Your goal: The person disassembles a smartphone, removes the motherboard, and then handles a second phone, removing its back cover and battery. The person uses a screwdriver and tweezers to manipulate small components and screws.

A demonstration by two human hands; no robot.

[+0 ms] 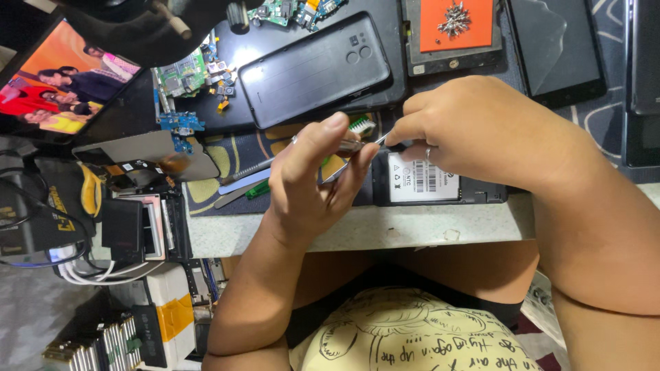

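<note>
Right hand pinched tweezers, axis slanting left-down; left hand gripped them just beside the phone.

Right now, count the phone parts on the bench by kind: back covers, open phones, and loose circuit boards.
Black phone back cover: 1
Open phone with battery showing: 1
Green circuit boards: 2
Blue circuit boards: 1
Total: 5
</note>
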